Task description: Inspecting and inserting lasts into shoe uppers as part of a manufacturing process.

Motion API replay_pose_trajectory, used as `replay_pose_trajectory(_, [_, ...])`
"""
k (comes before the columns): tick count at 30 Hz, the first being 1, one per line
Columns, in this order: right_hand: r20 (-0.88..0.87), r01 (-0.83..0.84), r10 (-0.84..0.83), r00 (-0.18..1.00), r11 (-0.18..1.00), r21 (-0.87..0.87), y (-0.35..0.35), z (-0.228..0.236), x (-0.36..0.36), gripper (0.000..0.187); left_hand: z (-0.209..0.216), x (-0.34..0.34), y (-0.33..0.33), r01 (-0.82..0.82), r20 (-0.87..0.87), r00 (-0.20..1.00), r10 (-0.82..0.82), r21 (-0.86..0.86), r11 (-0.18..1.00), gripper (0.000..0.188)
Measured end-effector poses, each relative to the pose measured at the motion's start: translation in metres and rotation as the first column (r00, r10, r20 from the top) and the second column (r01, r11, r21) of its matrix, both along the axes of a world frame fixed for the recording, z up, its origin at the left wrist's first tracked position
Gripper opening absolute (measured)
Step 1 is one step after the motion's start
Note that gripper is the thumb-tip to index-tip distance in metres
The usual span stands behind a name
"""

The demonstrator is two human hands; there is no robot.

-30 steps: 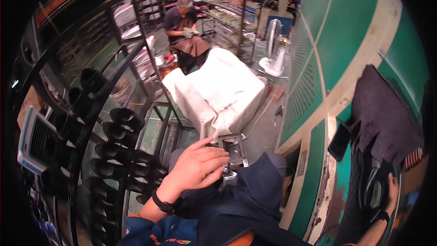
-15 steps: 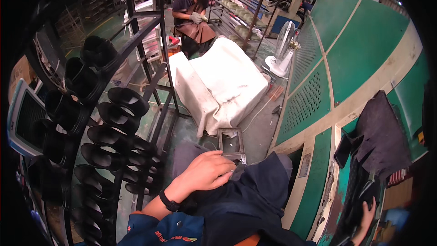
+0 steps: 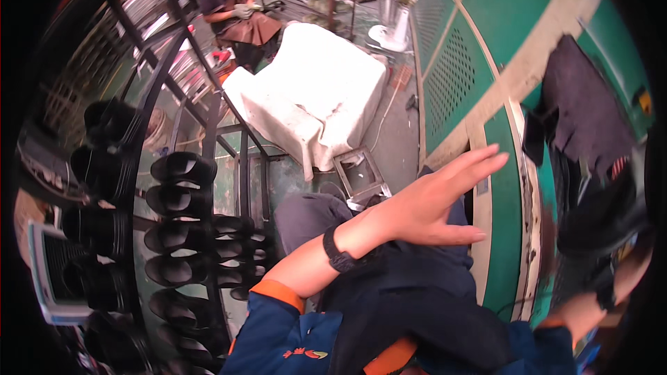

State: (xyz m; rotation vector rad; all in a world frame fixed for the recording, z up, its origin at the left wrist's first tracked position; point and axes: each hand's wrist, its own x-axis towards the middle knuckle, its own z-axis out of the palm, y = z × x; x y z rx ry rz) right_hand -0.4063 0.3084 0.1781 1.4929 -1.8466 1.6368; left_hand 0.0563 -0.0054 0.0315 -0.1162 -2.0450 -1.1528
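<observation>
My left hand (image 3: 445, 201) reaches across my lap toward the right, its fingers stretched out and the thumb apart, holding nothing. It hangs in front of the green machine's cream edge, with a black band on the wrist. At the far right rim, my right hand (image 3: 633, 264) is partly cut off and its fingers are hidden. Close beside it is a blurred black, rounded thing (image 3: 599, 226); whether the hand holds it I cannot make out. Above that hangs a dark cloth (image 3: 583, 97), with a small black flat object (image 3: 533, 137) at its left.
Black shoes (image 3: 177, 236) fill a dark metal rack (image 3: 135, 187) on my left. Ahead stands a block draped in white cloth (image 3: 326, 76), a small metal frame (image 3: 361, 170) before it. A co-worker (image 3: 240, 14) sits beyond. A green machine (image 3: 458, 62) and white fan (image 3: 396, 28) stand right.
My left hand has lifted off my lap and swung right, its fingers straightening. My right hand has moved up and outward to the rim. The whole view has turned and tilted down.
</observation>
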Motion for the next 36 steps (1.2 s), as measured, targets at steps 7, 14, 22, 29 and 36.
replay_pose_trajectory(7, [0.476,-0.619,0.619,0.625,0.764,-0.181,-0.251,-0.079,0.204,0.049,-0.008,0.019,0.025,0.279,-0.017,0.938,-0.347,0.632,0.723,0.117])
replay_pose_trajectory(14, [0.917,-0.672,-0.157,-0.366,0.726,-0.144,-0.323,-0.362,0.232,0.023,-0.202,0.054,0.056,0.362,-0.386,0.920,0.062,0.781,-0.510,0.043])
replay_pose_trajectory(22, [0.887,-0.699,-0.220,-0.407,0.700,-0.147,-0.330,-0.419,0.258,0.024,-0.204,0.066,0.065,0.019,0.023,0.996,0.082,0.874,-0.486,0.043])
replay_pose_trajectory(29, [0.935,-0.750,-0.119,-0.335,0.635,-0.188,-0.332,-0.417,0.268,0.023,-0.187,0.066,0.057,-0.197,0.187,0.980,-0.064,0.905,-0.377,0.061])
replay_pose_trajectory(36, [0.992,-0.797,-0.119,-0.030,0.603,0.048,-0.334,-0.390,0.285,0.023,-0.193,0.030,-0.021,-0.550,0.552,0.833,-0.044,0.834,0.045,0.075])
